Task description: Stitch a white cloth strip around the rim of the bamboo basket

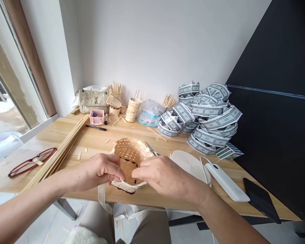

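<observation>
Two hands at work on the rim of a woven basket (132, 149).
In the head view, the basket sits at the near edge of the desk (99, 142), toward six o'clock; the left hand (105, 169) pinches its white-edged rim at about seven o'clock, while the right hand (157, 174) bends its fingers over the rim near four o'clock, and whether it grips anything cannot be told. Scissors (150, 149) lie just beyond the basket at one o'clock, wooden strips (66, 145) at nine to ten o'clock.
</observation>
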`<state>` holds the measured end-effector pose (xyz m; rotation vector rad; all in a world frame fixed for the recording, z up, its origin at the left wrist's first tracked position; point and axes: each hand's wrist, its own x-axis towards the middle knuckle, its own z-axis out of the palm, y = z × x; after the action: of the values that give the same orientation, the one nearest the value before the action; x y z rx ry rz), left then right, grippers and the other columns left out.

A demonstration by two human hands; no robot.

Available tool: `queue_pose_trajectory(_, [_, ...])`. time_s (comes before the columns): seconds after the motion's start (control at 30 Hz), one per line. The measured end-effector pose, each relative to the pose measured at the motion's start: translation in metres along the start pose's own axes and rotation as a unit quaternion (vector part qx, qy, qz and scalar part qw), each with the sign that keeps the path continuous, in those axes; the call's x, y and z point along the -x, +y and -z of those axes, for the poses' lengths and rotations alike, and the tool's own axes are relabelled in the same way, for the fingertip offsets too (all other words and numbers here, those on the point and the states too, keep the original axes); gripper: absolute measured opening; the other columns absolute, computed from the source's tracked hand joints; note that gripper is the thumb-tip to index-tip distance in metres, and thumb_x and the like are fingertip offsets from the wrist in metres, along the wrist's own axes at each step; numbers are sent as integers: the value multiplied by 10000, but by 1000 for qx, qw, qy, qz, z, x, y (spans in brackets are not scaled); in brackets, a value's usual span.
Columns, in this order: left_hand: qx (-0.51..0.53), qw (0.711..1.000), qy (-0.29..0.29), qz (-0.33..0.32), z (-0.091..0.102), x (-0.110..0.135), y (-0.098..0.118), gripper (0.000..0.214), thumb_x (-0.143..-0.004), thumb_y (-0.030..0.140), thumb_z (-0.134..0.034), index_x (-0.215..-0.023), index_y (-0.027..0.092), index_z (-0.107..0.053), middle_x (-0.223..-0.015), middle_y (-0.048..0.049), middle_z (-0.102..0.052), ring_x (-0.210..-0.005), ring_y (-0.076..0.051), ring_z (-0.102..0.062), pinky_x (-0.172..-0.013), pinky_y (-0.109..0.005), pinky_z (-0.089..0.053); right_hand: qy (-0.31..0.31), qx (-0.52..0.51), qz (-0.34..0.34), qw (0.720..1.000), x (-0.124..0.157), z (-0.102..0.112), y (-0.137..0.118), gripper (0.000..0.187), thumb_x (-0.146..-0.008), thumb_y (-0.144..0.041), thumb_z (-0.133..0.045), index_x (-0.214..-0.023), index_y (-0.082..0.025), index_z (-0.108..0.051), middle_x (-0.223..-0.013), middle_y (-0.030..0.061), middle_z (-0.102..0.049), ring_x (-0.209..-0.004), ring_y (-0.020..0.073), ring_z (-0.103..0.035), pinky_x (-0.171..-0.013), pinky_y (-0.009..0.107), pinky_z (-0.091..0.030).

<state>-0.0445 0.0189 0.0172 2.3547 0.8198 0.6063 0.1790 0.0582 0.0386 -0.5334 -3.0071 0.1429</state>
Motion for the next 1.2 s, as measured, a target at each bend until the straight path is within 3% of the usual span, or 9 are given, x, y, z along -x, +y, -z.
queue_pose_trajectory(0.3, [-7,999,3,-36,0,-1,1,309,-796,-18,-437,-866,135,-695,-678,-16,-488,-601,-82,-499,-543,-138,-403,19,-77,55,995,-8,2,8,224,-848,-63,-485,-750,-177,-652,-590,-43,-520,-567,81,-419,-524,209,-236])
queue_pose_trajectory(0.7, [30,999,6,-37,-7,-2,-1,308,-772,-53,-449,-832,128,-692,-707,-19,-493,-612,-79,-504,-539,-131,-414,17,-111,77,991,-10,-7,4,198,-836,-73,-523,-758,-189,-664,-611,-51,-523,-564,74,-442,-536,204,-264])
queue_pose_trajectory(1.0, [36,998,35,-38,-12,-7,-9,303,-777,-41,-451,-849,142,-682,-699,-1,-481,-574,-59,-484,-521,-113,-416,-49,-49,28,997,-16,-5,-1,212,-835,-79,-516,-632,-141,-524,-616,-31,-523,-588,89,-448,-544,214,-256])
queue_pose_trajectory(1.13, [58,997,48,-13,-10,-8,-9,264,-852,77,-423,-878,134,-680,-756,-38,-514,-605,-78,-515,-487,-117,-451,-53,-62,-48,995,-17,0,-2,63,-874,-143,-476,-854,-156,-534,-715,1,-585,-641,125,-512,-533,221,-264])
queue_pose_trajectory(1.2, [62,996,58,-6,-9,-8,-8,264,-855,86,-418,-879,128,-678,-765,-43,-518,-604,-80,-521,-482,-121,-462,-43,-95,-78,991,-17,2,-2,148,-883,-165,-460,-1029,-170,-486,-779,11,-607,-680,143,-540,-533,221,-274])
